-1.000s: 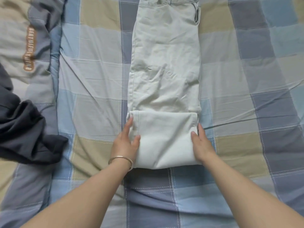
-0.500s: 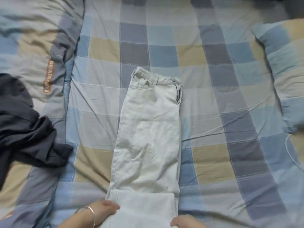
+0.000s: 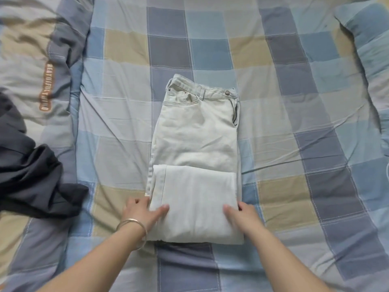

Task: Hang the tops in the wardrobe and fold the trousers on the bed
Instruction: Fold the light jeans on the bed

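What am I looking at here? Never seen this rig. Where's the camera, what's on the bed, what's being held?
There is no robot: a person works with bare hands, and one wide-angle camera on their head looks forward and down. On the checked bedsheet lie pale trousers, waistband at the far end, the leg end folded up over the middle. The left hand, with a bangle on its wrist, and the right hand grip the sides of the folded part, thumbs on top. A dark garment lies at the left and a pillow at the far right.
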`<state>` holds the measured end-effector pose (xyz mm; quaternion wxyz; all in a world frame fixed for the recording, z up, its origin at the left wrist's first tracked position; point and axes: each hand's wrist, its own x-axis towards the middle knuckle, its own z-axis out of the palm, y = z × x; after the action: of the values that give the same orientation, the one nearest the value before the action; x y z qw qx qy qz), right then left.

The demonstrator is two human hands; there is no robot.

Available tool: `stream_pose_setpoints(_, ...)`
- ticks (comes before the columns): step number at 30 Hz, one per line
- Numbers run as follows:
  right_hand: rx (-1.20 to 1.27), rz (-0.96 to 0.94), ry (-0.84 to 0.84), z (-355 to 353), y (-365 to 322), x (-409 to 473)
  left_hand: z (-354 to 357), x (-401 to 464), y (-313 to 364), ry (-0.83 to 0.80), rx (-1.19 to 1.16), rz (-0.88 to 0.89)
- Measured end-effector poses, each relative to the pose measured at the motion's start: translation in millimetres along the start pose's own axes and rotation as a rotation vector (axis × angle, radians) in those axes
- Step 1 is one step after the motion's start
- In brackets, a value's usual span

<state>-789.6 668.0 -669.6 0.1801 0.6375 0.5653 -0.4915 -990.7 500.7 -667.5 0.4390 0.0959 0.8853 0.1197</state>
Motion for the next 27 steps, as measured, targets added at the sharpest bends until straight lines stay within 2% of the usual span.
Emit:
stream_pose_setpoints(1, -0.165, 0.0, 0.066, 10, 8, 2, 8, 1, -6, 0.041, 0.042, -0.012)
stream_pose_setpoints(2, -0.219, -0.006, 0.129, 18, 11, -2, 13, -2, -7, 0.086, 0.02, -0.03)
stream_pose_setpoints(4, -0.133, -0.008, 0.162, 25, 16, -10, 22, -6, -10, 0.101, -0.108, -0.048)
stream_pose_setpoints(7, -0.05, 0.042, 0.194, 28, 25, -26, 27, -12, -24, -0.045, -0.338, -0.075)
stream_pose_setpoints(11, -0.091, 0.057, 0.018, 22, 31, -41, 18, -15, -33, -0.218, -0.487, -0.082)
stream_pose_setpoints(13, -0.184, 0.02, 0.039, 12, 29, -38, 14, -13, -35, -0.265, -0.529, -0.048)
stream_pose_setpoints(15, -0.327, -0.035, 0.13, 4, 30, -38, 14, -11, -37, -0.269, -0.535, -0.035)
stream_pose_setpoints(18, -0.413, 0.079, 0.074, 8, 42, -39, 22, -11, -42, -0.233, -0.471, -0.024)
stream_pose_setpoints(21, -0.324, 0.196, 0.04, 20, 44, -38, 31, -15, -40, -0.171, -0.382, -0.049)
stream_pose_setpoints(24, -0.296, 0.145, 0.169, 22, 39, -30, 34, -17, -37, -0.124, -0.344, -0.047)
stream_pose_setpoints(27, 0.104, 0.096, 0.163, 18, 37, -23, 32, -22, -33, -0.078, -0.374, -0.062)
